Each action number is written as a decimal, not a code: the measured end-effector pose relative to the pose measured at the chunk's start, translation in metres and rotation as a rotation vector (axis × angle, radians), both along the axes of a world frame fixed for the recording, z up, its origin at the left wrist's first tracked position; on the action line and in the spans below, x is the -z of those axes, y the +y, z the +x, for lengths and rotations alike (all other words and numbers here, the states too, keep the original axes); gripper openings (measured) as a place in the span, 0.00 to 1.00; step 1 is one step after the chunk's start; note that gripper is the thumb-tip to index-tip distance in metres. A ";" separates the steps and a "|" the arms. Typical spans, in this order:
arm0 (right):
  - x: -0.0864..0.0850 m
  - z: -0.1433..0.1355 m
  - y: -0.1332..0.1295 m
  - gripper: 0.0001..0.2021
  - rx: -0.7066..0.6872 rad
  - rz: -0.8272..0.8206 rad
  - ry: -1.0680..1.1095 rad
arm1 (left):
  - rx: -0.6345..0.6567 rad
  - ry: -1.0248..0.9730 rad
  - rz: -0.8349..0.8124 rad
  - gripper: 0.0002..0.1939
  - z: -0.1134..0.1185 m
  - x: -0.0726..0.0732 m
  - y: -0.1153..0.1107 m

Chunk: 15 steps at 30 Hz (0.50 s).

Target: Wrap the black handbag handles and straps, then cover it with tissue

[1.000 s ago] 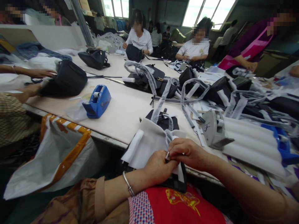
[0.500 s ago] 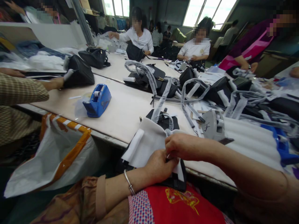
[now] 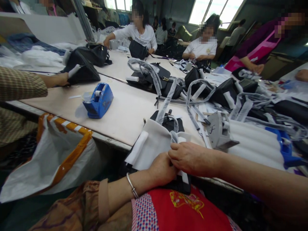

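A black handbag (image 3: 184, 187) leans on the table edge and my lap, partly covered by a white packing sheet (image 3: 155, 141) and a white wrapped strip (image 3: 137, 148). Its plastic-wrapped handle (image 3: 166, 104) stretches away across the table. My left hand (image 3: 163, 170), with a bracelet at the wrist, is closed at the bag's near side. Touching it, my right hand (image 3: 186, 157) has its fingers pinched together over the same spot. Whatever lies between the fingers is hidden.
A blue tape dispenser (image 3: 99, 101) stands left, a grey one (image 3: 219, 130) right, beside white foam (image 3: 255, 139). More black handbags (image 3: 223, 91) crowd the far right. A white sack (image 3: 31, 163) with orange tape hangs at the table edge. A co-worker's hand (image 3: 62, 79) holds another bag.
My right hand has turned and lowered slightly, its fingers now closer against my left hand. The co-worker at left has tilted the black bag over. The view has shifted a little.
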State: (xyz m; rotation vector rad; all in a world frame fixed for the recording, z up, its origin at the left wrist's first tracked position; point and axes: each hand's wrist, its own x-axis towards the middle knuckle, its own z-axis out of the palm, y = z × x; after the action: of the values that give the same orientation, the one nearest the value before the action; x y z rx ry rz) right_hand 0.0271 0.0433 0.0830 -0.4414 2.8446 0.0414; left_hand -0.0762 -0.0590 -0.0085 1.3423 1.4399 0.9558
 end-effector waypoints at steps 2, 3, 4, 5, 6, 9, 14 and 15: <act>0.004 0.008 0.002 0.08 -0.009 -0.023 0.060 | 0.049 0.016 0.017 0.08 -0.002 0.000 0.000; 0.007 0.012 0.003 0.08 -0.003 -0.029 0.089 | 0.063 0.031 0.028 0.09 -0.003 0.000 0.000; 0.010 0.017 0.003 0.07 0.007 -0.032 0.118 | 0.073 0.050 0.036 0.10 -0.003 0.000 0.000; 0.014 0.023 0.003 0.07 0.024 -0.034 0.147 | 0.080 0.070 0.044 0.11 -0.003 0.000 0.000; 0.018 0.028 0.003 0.07 0.047 -0.038 0.178 | 0.079 0.091 0.051 0.11 -0.003 0.000 0.000; 0.029 0.046 0.001 0.09 0.130 -0.076 0.261 | 0.069 0.149 0.071 0.14 -0.001 0.000 0.001; 0.055 0.073 -0.008 0.15 0.241 -0.207 0.472 | 0.099 0.191 0.064 0.17 -0.002 -0.004 0.001; 0.062 0.077 -0.009 0.17 0.263 -0.228 0.520 | 0.108 0.195 0.055 0.15 -0.003 -0.005 0.000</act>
State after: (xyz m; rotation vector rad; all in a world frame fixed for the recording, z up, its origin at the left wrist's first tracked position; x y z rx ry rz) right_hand 0.1042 0.0338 0.0212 -0.1006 3.4140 -0.2568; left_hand -0.0794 -0.0588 -0.0040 1.5733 1.4776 0.8166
